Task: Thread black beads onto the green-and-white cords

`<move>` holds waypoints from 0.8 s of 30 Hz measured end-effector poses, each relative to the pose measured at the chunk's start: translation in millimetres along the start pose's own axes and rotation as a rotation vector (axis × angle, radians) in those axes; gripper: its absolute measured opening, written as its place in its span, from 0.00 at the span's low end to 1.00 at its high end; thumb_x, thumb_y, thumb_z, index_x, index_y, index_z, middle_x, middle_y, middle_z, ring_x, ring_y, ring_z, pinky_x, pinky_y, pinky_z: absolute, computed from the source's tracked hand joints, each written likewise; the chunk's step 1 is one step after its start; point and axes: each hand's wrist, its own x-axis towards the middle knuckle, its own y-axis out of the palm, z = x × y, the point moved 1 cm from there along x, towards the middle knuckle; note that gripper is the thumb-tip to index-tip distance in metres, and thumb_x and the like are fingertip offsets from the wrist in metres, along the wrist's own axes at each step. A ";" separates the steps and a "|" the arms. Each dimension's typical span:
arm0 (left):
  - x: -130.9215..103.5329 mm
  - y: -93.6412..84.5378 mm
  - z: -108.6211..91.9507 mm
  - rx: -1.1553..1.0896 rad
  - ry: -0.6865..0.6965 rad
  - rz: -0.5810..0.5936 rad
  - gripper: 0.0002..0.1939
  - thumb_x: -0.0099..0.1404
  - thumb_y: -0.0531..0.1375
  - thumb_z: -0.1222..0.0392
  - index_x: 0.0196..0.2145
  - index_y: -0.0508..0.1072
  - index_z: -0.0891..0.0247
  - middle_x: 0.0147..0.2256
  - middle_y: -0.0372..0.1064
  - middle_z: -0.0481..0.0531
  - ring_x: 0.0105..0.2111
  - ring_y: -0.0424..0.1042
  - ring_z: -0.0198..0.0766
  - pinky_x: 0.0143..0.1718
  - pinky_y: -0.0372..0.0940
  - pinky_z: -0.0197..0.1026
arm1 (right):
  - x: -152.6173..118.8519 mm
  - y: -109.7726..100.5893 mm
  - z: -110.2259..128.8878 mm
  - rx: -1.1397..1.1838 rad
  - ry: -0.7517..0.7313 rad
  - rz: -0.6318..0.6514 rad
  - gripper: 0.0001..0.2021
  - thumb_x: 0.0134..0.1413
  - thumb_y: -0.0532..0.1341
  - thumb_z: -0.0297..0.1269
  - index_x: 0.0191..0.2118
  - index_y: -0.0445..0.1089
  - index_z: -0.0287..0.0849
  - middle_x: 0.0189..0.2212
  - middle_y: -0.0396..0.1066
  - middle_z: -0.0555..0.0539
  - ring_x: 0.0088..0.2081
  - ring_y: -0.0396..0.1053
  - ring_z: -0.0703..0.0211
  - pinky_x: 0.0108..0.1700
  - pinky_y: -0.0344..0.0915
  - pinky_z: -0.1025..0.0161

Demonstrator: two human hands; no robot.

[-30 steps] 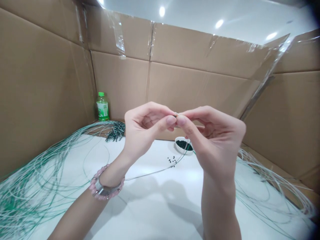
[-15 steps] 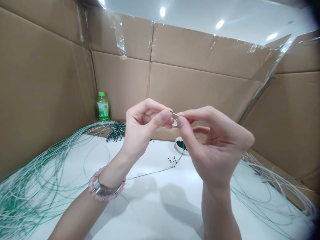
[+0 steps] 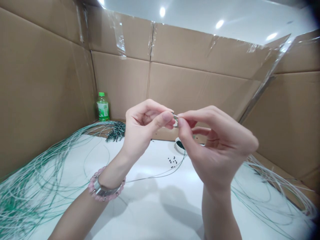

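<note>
Both my hands meet in mid-air above the white table (image 3: 150, 213), fingertips almost touching. My left hand (image 3: 143, 130), a pink bead bracelet (image 3: 107, 191) on its wrist, pinches something tiny between thumb and forefinger; mostly hidden, it shows only a dark edge. My right hand (image 3: 217, 143) pinches thin white and green wires (image 3: 175, 116), which cross the small gap to the left fingertips. From behind the right hand, wires hang down and curve left over the table, under the left wrist. Several little black pieces (image 3: 172, 161) lie beyond the hands, beside a white bowl (image 3: 180, 149) with dark pieces inside.
Bundles of green and white wires spread along the left side (image 3: 32, 186) and the right side (image 3: 282, 186). Dark-tipped wire ends (image 3: 116, 131) gather at the back left. A green-capped bottle (image 3: 103, 107) stands in the corner. Cardboard walls (image 3: 195, 86) enclose the table.
My right hand has shifted slightly right, and its fingertips have tilted the wires a little. The hanging wires have swung slightly right. My left hand has barely moved.
</note>
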 end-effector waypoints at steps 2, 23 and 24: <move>-0.3 0.6 0.0 0.000 0.001 0.012 0.07 0.56 0.67 0.57 0.27 0.75 0.60 0.24 0.74 0.44 0.22 0.73 0.28 0.26 0.71 0.30 | 0.1 0.1 0.7 0.000 0.004 0.004 0.10 0.49 0.63 0.22 0.29 0.74 0.47 0.23 0.70 0.53 0.24 0.66 0.65 0.21 0.69 0.67; -1.1 1.8 -4.8 0.241 0.199 -0.017 0.02 0.56 0.67 0.61 0.29 0.78 0.61 0.24 0.76 0.45 0.22 0.74 0.29 0.24 0.70 0.29 | 0.5 -2.6 -2.2 -0.013 0.016 0.060 0.10 0.52 0.63 0.22 0.31 0.75 0.46 0.25 0.72 0.52 0.26 0.68 0.66 0.24 0.69 0.68; -1.2 2.0 -5.1 0.263 0.217 -0.015 0.02 0.56 0.67 0.61 0.29 0.78 0.61 0.25 0.76 0.46 0.22 0.74 0.29 0.24 0.70 0.29 | 0.5 -3.4 -2.8 0.007 0.041 0.074 0.10 0.52 0.62 0.22 0.31 0.75 0.46 0.25 0.72 0.53 0.26 0.68 0.66 0.25 0.70 0.68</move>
